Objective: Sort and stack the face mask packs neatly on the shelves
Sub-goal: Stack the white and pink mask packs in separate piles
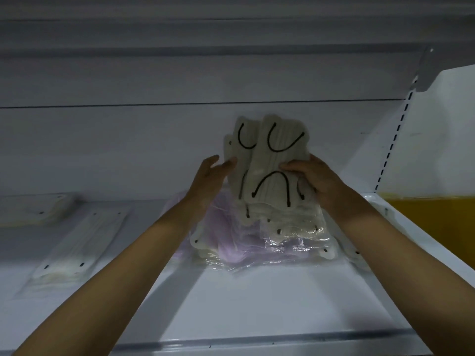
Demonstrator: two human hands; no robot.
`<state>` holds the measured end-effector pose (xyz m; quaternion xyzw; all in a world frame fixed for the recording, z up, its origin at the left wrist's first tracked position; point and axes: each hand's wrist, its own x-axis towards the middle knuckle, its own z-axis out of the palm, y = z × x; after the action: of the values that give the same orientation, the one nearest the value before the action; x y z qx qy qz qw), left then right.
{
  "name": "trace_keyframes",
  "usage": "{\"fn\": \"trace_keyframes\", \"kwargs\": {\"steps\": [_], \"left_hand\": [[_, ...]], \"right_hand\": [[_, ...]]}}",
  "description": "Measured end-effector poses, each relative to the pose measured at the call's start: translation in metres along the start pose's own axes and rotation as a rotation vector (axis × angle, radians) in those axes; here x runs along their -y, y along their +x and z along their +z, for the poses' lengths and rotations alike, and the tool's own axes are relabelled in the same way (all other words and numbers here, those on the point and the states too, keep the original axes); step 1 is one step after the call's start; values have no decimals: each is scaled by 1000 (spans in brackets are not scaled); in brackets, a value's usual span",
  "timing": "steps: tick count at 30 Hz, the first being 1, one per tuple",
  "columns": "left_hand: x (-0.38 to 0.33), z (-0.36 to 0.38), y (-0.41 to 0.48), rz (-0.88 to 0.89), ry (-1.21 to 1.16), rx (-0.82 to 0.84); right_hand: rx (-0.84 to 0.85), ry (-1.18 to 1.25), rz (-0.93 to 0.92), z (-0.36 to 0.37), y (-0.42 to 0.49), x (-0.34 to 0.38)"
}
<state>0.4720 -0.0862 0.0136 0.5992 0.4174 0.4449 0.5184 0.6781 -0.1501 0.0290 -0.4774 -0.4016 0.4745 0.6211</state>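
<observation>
Head view: both hands up at a white shelf (pixel 257 304), holding a fanned bunch of face mask packs (pixel 270 160) upright above a messy pile (pixel 257 242). Held packs: off-white masks in clear plastic sleeves, black ear loops showing as curved arcs, packs overlapping and splayed at slightly different angles. Right hand (pixel 323 186) grips the bunch's right edge, thumb across the front, fingers curled behind. Left hand (pixel 210 178) on the left edge, fingers mostly straight, thumb touching the pack; can't tell if it's really gripping. Pile below: more clear-sleeved packs, off-white plus some pale lilac, lying crooked on the shelf. Well to the left, a flat stack of white packs (pixel 77 242) lies on the same shelf, another stack (pixel 38 209) behind it. Image dim and blurry.
</observation>
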Motion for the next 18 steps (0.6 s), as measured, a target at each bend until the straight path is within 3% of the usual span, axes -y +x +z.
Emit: {"fn": "trace_keyframes", "kwargs": {"steps": [2,4,9,13,16,18], "left_hand": [[1,4,-3,-36,-163,158],[4,8,-1,38,-266,244],[-1,23,-1,276,-179,267],[-8,38,-2,430,-163,223],[-16,47,0,412,-196,294],[-11,53,2,346,-194,353]], "right_hand": [[27,3,-34,2,-5,-2],[49,-18,-75,0,-6,-9],[57,-54,-216,-5,-14,-19],[-117,-159,-538,-1,-23,-6],[-217,-310,-729,-3,-29,3],[-210,-387,-730,-8,-30,-3]]}}
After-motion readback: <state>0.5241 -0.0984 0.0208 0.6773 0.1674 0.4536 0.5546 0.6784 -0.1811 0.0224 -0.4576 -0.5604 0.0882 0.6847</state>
